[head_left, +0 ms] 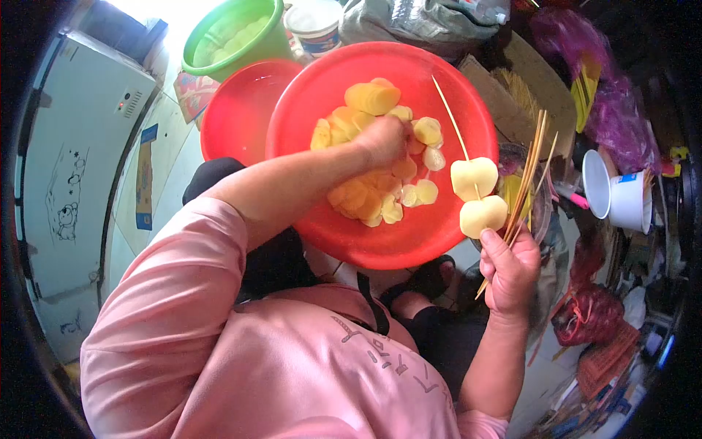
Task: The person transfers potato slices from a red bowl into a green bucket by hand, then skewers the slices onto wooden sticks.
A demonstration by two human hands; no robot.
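In the head view my right hand (508,267) is closed around a bundle of thin bamboo skewers (532,172). It also grips a skewer (450,113) with two pale yellow potato slices (474,178) threaded on it. My thumb lies by the lower slice. My left hand (384,141) reaches into a big red basin (439,241), down among many loose potato slices (362,197). Its fingers look curled and pressed together. Their tips are partly hidden, so what they hold does not show.
Behind the basin stand a smaller red basin (245,91), a green bucket (241,33) with pale contents and a white tub (314,25). Right of me are white containers (629,201), a red net bag (589,314) and cardboard (534,95). A white cabinet (95,146) stands left.
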